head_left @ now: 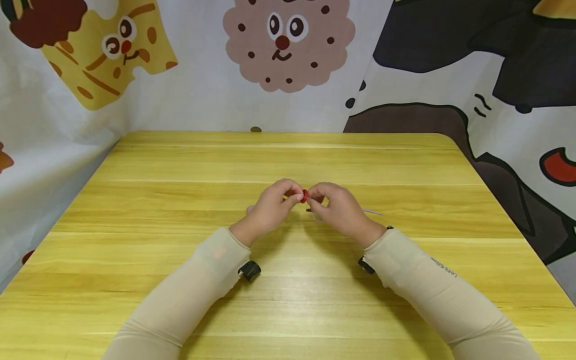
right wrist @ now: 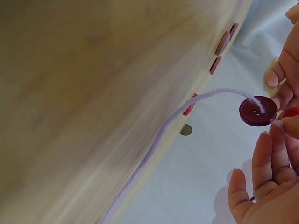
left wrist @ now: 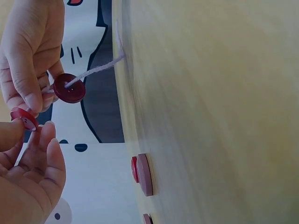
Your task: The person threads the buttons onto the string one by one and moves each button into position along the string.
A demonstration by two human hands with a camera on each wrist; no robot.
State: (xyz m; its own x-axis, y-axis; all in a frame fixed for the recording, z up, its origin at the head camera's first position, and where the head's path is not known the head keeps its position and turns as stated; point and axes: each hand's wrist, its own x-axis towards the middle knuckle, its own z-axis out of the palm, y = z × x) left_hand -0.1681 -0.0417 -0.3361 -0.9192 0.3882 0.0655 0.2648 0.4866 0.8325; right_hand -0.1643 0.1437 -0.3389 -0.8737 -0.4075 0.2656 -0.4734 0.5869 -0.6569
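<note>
My left hand point(head_left: 271, 206) pinches a bright red button point(left wrist: 24, 119) between thumb and finger, its other fingers spread. Close against it, my right hand point(head_left: 340, 209) pinches the lilac cord point(right wrist: 279, 124) near the red button. A dark red button point(left wrist: 69, 88) hangs on the cord beside the right hand's fingers, with the cord passing through one of its holes. From there the cord runs down to the table. Whether the cord's tip is inside the bright red button cannot be told.
On the wooden table point(head_left: 288, 300), several pink and red buttons point(left wrist: 145, 175) show in the wrist views, mostly hidden by my hands in the head view. A cloth with cartoon prints point(head_left: 189, 100) hangs behind the table's far edge.
</note>
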